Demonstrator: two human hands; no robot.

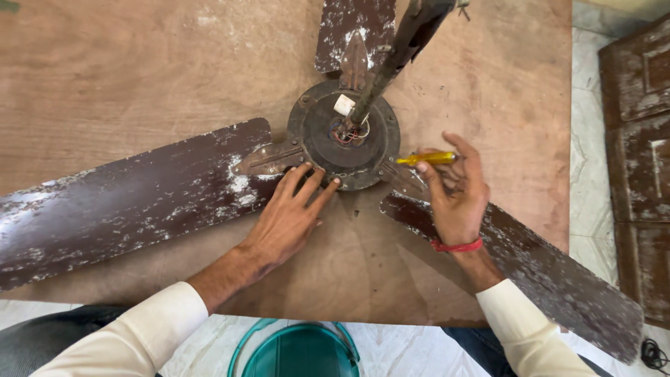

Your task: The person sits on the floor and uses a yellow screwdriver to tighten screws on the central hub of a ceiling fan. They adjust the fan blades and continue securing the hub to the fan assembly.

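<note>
An old brown ceiling fan lies on a wooden board (139, 77); its round motor housing (343, 143) sits mid-frame with a downrod (401, 49) rising toward the camera and red wires at the hub. Three worn blades spread out: one to the left (132, 202), one to the top (352, 28), one to the lower right (544, 272). My left hand (289, 216) rests flat with fingertips against the housing's lower edge. My right hand (457, 192) grips a yellow-handled screwdriver (427, 159), its tip pointing at the housing's right side near the blade bracket.
A teal bucket with a handle (300, 352) stands on the pale floor below the board's near edge. Dark wooden panels (638, 160) lie at the right. A black cable (652, 355) curls at the lower right corner.
</note>
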